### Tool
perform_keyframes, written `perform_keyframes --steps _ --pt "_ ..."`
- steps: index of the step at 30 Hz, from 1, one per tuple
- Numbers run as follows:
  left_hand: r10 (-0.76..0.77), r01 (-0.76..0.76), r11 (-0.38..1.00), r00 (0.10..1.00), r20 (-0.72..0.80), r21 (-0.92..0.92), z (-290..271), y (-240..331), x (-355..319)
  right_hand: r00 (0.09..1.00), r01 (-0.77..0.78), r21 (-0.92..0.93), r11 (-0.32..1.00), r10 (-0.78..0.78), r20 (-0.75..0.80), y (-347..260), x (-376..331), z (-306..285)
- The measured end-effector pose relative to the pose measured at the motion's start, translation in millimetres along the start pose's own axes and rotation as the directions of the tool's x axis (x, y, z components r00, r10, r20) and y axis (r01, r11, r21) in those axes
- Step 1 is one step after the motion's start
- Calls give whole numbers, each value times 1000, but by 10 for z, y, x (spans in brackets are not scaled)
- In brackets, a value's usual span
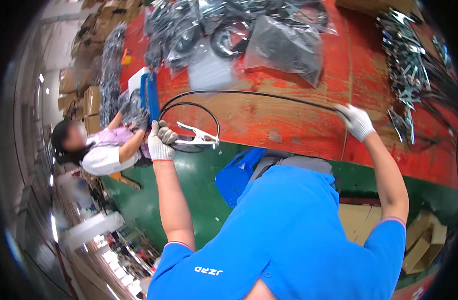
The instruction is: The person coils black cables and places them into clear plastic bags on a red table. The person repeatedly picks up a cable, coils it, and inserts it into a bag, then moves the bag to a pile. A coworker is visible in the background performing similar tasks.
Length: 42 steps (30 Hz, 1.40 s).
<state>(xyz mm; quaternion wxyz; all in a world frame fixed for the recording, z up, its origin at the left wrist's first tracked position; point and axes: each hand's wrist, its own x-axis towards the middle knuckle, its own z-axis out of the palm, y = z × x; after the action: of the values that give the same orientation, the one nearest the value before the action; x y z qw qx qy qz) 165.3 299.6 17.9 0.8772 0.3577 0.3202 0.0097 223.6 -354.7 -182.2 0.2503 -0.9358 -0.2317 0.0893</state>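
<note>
My left hand (pixel 161 142), in a white knit glove, is closed round a loop of black cable (pixel 261 93) at the table's near edge. A silver metal clamp (pixel 199 136) hangs beside those fingers, within the loop of cable. Off to the right, my right hand (pixel 357 123), also gloved, pinches the same cable farther along. Between both hands the cable arcs above the worn red tabletop (pixel 299 122). Whether the cable's end lies inside the right hand is hidden.
Bagged cables (pixel 179 30) and a grey plastic bag (pixel 286 50) lie at the back. Several metal clamps (pixel 411 65) with cables are piled at right. A blue upright frame (pixel 150 97) stands left, near a co-worker (pixel 106 150) in gloves. A blue stool (pixel 236 175) is below.
</note>
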Motion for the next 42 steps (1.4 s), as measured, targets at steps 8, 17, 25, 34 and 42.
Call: perform_keyframes --steps 8,17,25,34,42 --pt "172 -98 877 978 -115 471 302 -763 30 761 383 154 911 -406 506 -1928 282 -461" --pt "92 -74 640 996 20 765 1153 -1599 -463 781 480 486 731 -608 143 -2707 961 -480" --pt "-293 219 741 956 12 634 1296 -1684 -664 804 570 366 735 -590 -68 -2578 1421 -452" --pt "-407 276 708 912 56 650 1250 -1558 -637 823 473 464 749 -564 70 -2110 1673 -259" --pt "-96 127 987 961 260 -102 223 -374 -214 962 -41 98 994 13 273 162 398 209"
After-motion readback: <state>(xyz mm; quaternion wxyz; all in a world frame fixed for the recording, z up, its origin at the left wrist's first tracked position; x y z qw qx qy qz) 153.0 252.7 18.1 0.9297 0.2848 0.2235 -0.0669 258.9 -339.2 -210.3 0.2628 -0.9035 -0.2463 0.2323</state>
